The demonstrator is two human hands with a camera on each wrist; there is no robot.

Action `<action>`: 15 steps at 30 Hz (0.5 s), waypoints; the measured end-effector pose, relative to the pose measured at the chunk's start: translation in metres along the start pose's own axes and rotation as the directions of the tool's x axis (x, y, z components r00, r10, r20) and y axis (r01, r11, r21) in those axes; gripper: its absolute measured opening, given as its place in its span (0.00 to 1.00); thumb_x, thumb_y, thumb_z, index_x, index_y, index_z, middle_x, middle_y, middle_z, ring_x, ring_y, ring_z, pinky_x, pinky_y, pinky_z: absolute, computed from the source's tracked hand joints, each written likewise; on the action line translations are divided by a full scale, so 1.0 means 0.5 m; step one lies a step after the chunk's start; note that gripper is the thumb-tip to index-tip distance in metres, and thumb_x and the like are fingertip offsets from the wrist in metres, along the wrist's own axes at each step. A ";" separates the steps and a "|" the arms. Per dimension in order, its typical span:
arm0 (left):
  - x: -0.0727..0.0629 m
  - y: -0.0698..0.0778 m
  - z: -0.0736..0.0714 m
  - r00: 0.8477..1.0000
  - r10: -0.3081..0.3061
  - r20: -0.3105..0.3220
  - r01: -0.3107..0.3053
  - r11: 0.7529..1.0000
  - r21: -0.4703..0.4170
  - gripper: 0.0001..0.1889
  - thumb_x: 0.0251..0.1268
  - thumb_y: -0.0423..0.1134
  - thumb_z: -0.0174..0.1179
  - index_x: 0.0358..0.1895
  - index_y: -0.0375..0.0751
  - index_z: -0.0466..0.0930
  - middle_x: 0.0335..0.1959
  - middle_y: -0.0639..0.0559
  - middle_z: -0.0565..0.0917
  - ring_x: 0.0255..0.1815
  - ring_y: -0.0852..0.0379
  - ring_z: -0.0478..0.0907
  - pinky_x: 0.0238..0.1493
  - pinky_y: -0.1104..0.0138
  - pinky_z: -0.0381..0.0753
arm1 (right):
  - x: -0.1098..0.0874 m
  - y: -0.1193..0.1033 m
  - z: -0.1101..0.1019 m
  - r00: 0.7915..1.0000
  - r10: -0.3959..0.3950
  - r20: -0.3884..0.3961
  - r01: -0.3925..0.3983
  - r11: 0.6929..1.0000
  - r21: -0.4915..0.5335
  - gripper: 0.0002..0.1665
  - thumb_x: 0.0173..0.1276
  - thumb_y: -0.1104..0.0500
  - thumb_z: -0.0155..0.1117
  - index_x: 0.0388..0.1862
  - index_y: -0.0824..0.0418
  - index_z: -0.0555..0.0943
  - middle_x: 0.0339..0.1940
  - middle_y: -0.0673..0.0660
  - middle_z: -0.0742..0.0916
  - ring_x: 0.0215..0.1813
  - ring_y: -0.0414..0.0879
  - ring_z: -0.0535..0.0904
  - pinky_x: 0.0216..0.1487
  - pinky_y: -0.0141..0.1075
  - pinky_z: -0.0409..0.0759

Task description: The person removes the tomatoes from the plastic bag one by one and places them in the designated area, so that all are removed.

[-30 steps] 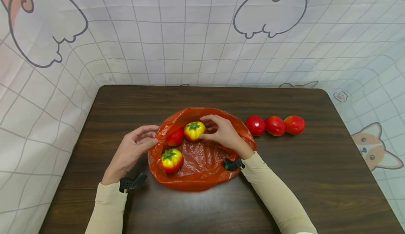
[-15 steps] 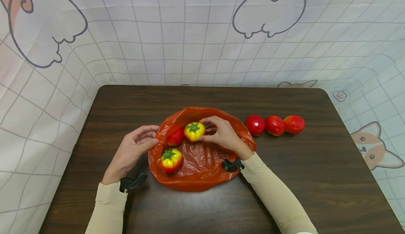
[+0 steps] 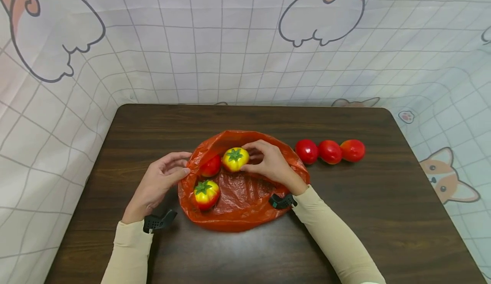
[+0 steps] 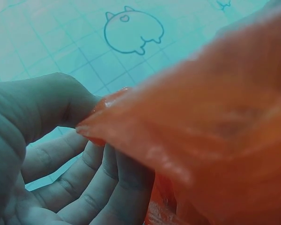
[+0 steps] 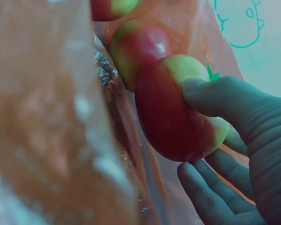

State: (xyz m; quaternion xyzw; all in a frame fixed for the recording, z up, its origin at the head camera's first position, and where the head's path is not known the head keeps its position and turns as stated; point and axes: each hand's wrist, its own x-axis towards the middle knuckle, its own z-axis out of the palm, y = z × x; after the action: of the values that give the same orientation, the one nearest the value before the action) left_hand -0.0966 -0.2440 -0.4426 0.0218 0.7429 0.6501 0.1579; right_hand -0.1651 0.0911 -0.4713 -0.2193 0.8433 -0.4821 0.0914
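Observation:
An orange-red plastic bag lies with its mouth spread wide on the dark wooden table. At its left rim my left hand pinches the plastic between thumb and fingers, as the left wrist view also shows. My right hand reaches inside the bag and holds a yellow-and-red tomato with a green star-shaped top, thumb on one side and fingers on the other. Beside it in the bag sits a redder tomato, partly hidden by the rim. Another yellow-and-red tomato rests nearer the front left.
To the right of the bag, three red tomatoes stand in a row: a left one close to the bag's edge, a middle one and a right one. A white grid-patterned cloth hangs behind the table.
Both hands keep their places and their holds, and the tomatoes stay where they were. Only the head view has shifted slightly.

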 end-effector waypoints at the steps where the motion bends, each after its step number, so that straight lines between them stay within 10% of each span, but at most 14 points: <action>1: 0.000 0.001 0.001 1.000 0.001 0.001 -0.001 1.000 0.001 0.26 0.73 0.44 0.65 0.70 0.43 0.72 0.51 0.52 0.84 0.49 0.60 0.88 0.53 0.69 0.88 | -0.002 -0.002 -0.002 1.000 -0.002 -0.005 0.002 1.000 -0.002 0.30 0.59 0.54 0.82 0.59 0.56 0.82 0.56 0.56 0.85 0.56 0.49 0.87 0.58 0.40 0.88; 15: -0.005 -0.002 0.006 1.000 -0.004 0.007 0.004 1.000 0.030 0.27 0.73 0.45 0.65 0.71 0.43 0.71 0.51 0.53 0.83 0.50 0.62 0.87 0.54 0.70 0.88 | -0.039 -0.024 -0.043 0.996 -0.038 -0.077 0.033 0.997 -0.070 0.32 0.56 0.52 0.84 0.59 0.54 0.83 0.56 0.54 0.85 0.56 0.48 0.87 0.57 0.44 0.89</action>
State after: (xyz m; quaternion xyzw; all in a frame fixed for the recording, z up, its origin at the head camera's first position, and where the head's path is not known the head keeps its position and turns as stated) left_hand -0.0935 -0.2421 -0.4432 0.0249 0.7522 0.6384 0.1613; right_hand -0.1521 0.1115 -0.4510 -0.2182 0.8583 -0.4626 0.0419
